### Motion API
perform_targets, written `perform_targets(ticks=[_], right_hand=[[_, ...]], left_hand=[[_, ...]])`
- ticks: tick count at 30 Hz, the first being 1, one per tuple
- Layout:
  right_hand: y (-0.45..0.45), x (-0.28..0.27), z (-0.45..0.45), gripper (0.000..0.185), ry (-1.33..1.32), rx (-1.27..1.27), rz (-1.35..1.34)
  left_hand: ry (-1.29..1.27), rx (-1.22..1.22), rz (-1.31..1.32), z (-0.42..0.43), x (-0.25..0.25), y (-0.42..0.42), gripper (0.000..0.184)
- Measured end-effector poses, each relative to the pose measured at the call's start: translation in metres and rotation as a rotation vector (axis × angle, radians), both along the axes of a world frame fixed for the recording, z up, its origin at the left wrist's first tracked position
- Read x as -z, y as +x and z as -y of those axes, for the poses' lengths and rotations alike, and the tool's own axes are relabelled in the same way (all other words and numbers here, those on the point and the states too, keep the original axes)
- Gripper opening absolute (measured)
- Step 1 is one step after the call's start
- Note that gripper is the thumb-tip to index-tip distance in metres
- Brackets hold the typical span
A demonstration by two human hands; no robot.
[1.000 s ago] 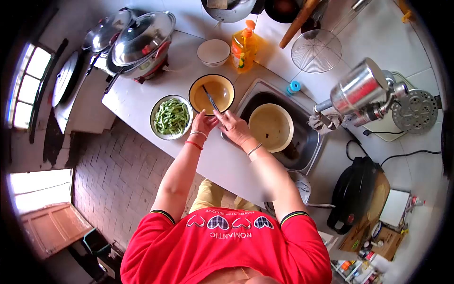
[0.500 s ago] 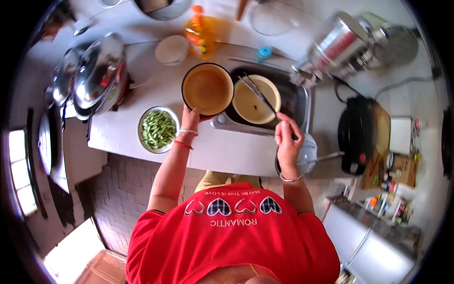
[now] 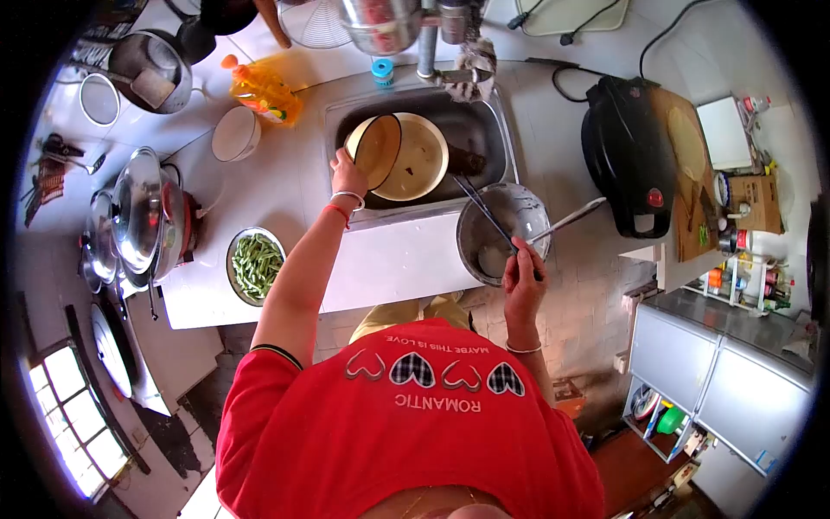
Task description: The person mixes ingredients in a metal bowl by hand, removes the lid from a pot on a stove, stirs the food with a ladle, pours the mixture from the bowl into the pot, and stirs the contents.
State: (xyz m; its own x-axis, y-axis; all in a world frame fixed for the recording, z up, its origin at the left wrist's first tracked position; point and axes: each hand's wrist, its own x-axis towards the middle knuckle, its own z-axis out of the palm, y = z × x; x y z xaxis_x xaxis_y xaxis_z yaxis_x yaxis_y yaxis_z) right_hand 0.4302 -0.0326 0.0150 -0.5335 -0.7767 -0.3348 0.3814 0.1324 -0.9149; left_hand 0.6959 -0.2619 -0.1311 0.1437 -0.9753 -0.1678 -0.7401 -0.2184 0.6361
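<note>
Head view, looking down on the table (image 3: 406, 264) and the sink (image 3: 484, 117). The left hand (image 3: 347, 174) grasps the dark-rimmed bowl (image 3: 377, 152) at its near left side, the grip closed on the wall; the exact placing of the fingers is partly hidden. The bowl is held over the left part of the sink, steeply tilted, its opening turned toward the cream basin (image 3: 444, 160) standing there, and it covers part of the basin's left side. Half a second earlier the same bowl was held nearly level, just outside the sink and beside the basin; a second earlier it sat on the table with the chopsticks in it. The change suggests that the work has passed from table to sink and that the bowl is now being tipped. Whether liquid is leaving it cannot be made out.

The right hand (image 3: 524, 278) grasps a pair of dark chopsticks (image 3: 489, 214), the grip closed near their rear ends. Their tips, lately above the basin, now point away to its right, across the grey metal bowl (image 3: 524, 201) at the table's edge; this appears to leave the tilted bowl unobstructed. A long handle (image 3: 571, 217) projects from the metal bowl. Cut green beans (image 3: 257, 266) lie in a white dish (image 3: 231, 266) left of the left forearm, touched by neither hand.
</note>
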Motion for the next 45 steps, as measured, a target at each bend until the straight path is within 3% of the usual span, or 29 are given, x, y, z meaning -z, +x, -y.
perform_targets(ticks=[7,14,15,17,20,23,28,31,34,36,41,45], right_hand=[[-0.018,0.006,-0.013,0.021,0.012,0.022,0.014],[-0.029,0.008,-0.012,0.022,0.040,-0.008,0.015],[-0.031,0.010,-0.012,0.022,0.058,-0.008,0.017],[-0.035,0.013,-0.011,0.022,0.101,-0.018,0.077],[-0.050,0.029,-0.014,0.023,0.144,0.031,0.252],[-0.057,0.054,-0.017,0.026,0.098,0.166,0.383],[-0.066,0.049,-0.018,0.028,0.042,0.167,0.428],[-0.082,0.040,-0.030,0.018,0.108,0.104,0.303],[-0.087,0.060,-0.032,0.016,0.057,0.082,-0.261],[-0.086,0.072,-0.037,0.014,0.025,0.003,-0.425],[-0.065,0.090,-0.018,0.012,-0.112,-0.173,-1.035],[-0.054,0.093,0.004,0.008,-0.147,-0.249,-1.138]], left_hand=[[0.096,-0.023,0.131,0.004,0.014,-0.018,0.046],[0.172,-0.173,0.009,0.008,0.038,-0.020,0.051],[0.256,-0.246,-0.199,0.002,0.006,-0.028,0.050],[0.347,-0.366,-0.674,0.000,0.020,-0.019,0.042],[0.446,-0.352,-0.998,-0.008,0.022,-0.006,0.038],[0.395,-0.274,-1.253,-0.026,-0.003,-0.010,0.040],[0.312,-0.184,-1.312,-0.049,-0.050,-0.018,0.034],[0.288,-0.109,-1.220,-0.063,-0.074,-0.026,0.031],[0.293,-0.002,-1.185,-0.083,-0.097,-0.032,0.035],[0.356,0.024,-1.158,-0.093,-0.102,-0.034,0.044],[0.392,0.060,-1.070,-0.127,-0.131,-0.066,0.040],[0.405,0.056,-1.011,-0.144,-0.132,-0.086,0.039]])
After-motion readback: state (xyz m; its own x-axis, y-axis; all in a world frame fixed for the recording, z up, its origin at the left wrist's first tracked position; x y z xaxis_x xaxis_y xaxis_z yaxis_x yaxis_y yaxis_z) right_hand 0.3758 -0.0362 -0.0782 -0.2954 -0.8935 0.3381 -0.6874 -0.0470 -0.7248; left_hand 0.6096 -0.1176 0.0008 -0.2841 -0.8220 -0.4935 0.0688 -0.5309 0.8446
